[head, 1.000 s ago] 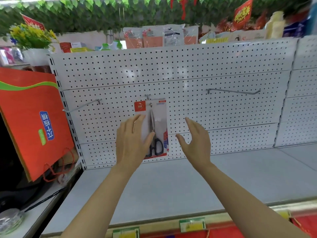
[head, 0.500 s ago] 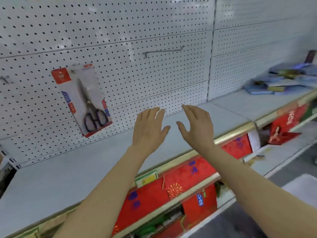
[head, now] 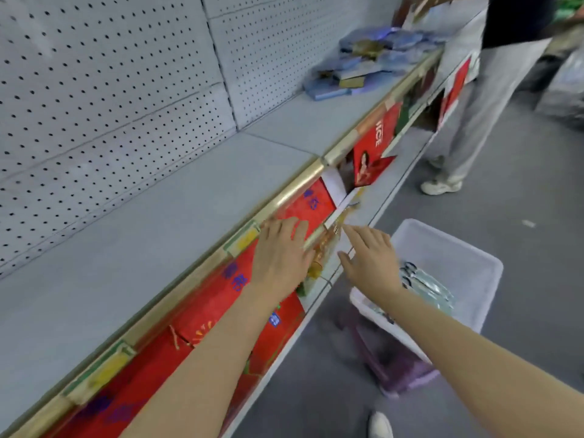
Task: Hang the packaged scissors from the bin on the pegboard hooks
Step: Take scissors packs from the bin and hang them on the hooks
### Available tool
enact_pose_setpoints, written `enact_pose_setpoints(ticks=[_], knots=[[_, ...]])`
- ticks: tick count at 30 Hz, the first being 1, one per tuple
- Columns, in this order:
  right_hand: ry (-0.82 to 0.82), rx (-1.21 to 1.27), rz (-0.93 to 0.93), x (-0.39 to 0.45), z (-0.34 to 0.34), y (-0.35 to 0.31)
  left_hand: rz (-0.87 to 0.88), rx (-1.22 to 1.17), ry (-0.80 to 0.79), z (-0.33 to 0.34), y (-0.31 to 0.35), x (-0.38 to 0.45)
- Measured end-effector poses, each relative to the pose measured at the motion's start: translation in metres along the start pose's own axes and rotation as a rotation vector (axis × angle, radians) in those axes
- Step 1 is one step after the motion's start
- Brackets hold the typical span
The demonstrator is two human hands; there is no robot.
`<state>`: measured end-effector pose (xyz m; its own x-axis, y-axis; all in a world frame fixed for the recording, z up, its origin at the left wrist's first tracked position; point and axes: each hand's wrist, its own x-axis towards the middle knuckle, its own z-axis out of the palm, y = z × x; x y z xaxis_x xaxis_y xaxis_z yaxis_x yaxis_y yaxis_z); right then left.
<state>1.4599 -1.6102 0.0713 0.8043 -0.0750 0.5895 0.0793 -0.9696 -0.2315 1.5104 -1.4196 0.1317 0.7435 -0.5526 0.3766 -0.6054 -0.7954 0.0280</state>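
A white plastic bin [head: 467,267] sits low on the right, on a purple stool [head: 401,371]. Inside it lie packaged scissors [head: 423,282] with dark handles under clear wrap. My right hand [head: 371,262] hovers with straight fingers just left of the bin's rim, holding nothing. My left hand [head: 282,251] is flat and empty over the shelf's gold front edge. The white pegboard [head: 110,90] fills the upper left; no hook and no hung package shows in this view.
The grey shelf [head: 142,241] runs below the pegboard, with red boxes [head: 221,314] on the level beneath. Blue booklets [head: 363,67] are piled at the shelf's far end. A person in grey trousers [head: 474,105] stands at the upper right on the grey floor.
My view has swung right and down, from the pegboard to the bin. Both empty hands have dropped from the hung scissors pack toward the shelf edge and bin.
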Motion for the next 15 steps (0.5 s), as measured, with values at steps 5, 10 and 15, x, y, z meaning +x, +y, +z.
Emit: enact_pose_setpoints(ticks=[5, 10, 15], knots=[[-0.165, -0.106, 0.209, -0.053, 0.004, 0.109, 0.091, -0.067, -0.209, 0.095, 0.068, 0.033], [-0.287, -0.165, 0.357, -0.101, 0.013, 0.187, 0.201, -0.048, -0.430, 0.182, 0.118, 0.050], [-0.320, -0.211, 0.447, -0.137, 0.029, 0.223, 0.390, -0.058, -0.654, 0.260, 0.153, 0.054]])
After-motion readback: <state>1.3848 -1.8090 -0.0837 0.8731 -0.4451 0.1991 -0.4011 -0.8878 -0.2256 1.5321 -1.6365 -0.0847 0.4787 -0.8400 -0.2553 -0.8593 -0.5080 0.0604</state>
